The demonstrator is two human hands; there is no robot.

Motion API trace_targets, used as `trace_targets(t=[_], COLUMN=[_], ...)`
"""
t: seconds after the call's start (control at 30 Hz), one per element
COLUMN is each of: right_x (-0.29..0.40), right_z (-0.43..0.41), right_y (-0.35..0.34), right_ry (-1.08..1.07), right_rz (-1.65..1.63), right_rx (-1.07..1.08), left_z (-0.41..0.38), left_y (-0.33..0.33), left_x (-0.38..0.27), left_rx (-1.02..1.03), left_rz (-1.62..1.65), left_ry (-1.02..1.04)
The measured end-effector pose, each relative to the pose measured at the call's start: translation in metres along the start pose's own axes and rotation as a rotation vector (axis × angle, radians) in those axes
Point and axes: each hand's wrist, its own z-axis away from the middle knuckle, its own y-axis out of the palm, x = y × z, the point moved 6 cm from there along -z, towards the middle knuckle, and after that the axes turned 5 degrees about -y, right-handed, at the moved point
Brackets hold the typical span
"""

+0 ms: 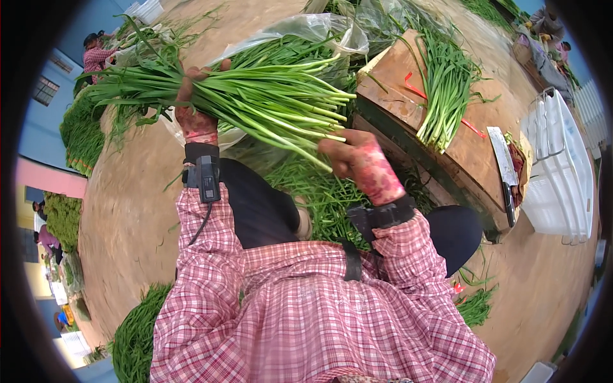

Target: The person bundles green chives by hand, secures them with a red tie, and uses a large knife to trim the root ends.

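My left hand (194, 107) is closed around a thick bunch of green garlic chives (268, 95), held sideways with the pale stem ends to the right. My right hand (361, 158) is at those stem ends with its fingers curled. A stem lies against its fingertips, but I cannot tell whether they pinch it. Behind the bunch, an open clear plastic bag (306, 28) holds more chives. Loose chive leaves (321, 201) cover the ground between my knees. A smaller chive bundle (445, 95) rests on the wooden board (392, 86) to the right, across a red tie strip (471, 127).
On the board's right end lies a cleaver (503, 165) with a black handle, beside a dark red cloth (518, 167). White plastic crates (558, 182) stand beyond. A chive heap (139, 330) is at lower left, another bundle (474, 306) at lower right. A person (96, 57) works at upper left.
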Motion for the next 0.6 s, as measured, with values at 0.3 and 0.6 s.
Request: trace_targets(t=[0.3,0.6], right_x=[0.037,0.015], right_z=[-0.022,-0.007], right_y=[-0.017,-0.056], right_ry=[-0.361,-0.640], right_rz=[0.538,1.289], right_rx=[-0.224,-0.306], left_z=[-0.001,-0.002], left_y=[0.024,0.023], left_x=[0.006,-0.007], left_rx=[0.108,0.128], left_rz=[0.094,0.071], left_ry=[-0.082,-0.128])
